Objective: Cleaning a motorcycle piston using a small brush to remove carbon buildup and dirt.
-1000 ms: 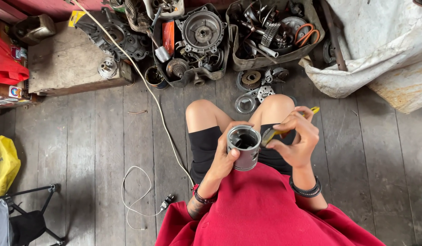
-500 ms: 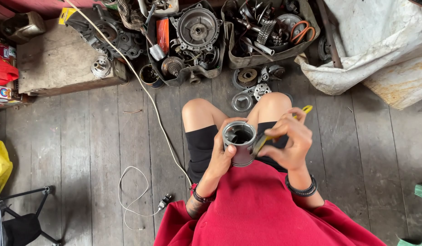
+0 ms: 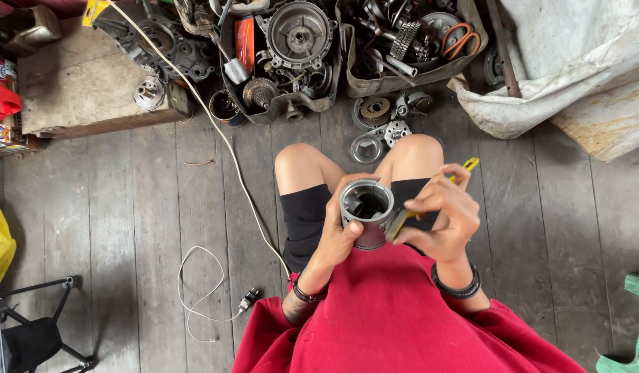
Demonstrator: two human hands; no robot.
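Just below the middle of the frame, over the seated person's bare knees, the left hand (image 3: 340, 231) was wrapped around a grey metal piston (image 3: 367, 211), fingers curled about its skirt and the open, hollow end turned up toward the camera. The right hand (image 3: 440, 217) was closed in a pinch on a slim yellow-handled tool (image 3: 430, 197), whose working end lay against the piston's side; whether it had bitten into anything there I could not tell. From how things stood, I judged the job on the piston to be mid-way: the part was already out of the engine and in hand, yet the tool was pressed to it, so the picking or scraping looked unfinished. Nothing beside the person showed a piece freshly set down. Along the top of the frame sat tubs of engine parts (image 3: 298, 48), with loose gears (image 3: 378, 128) on the plank floor (image 3: 126, 228) just beyond the knees. A white cable (image 3: 216, 131) trailed down the left of centre to a plug.
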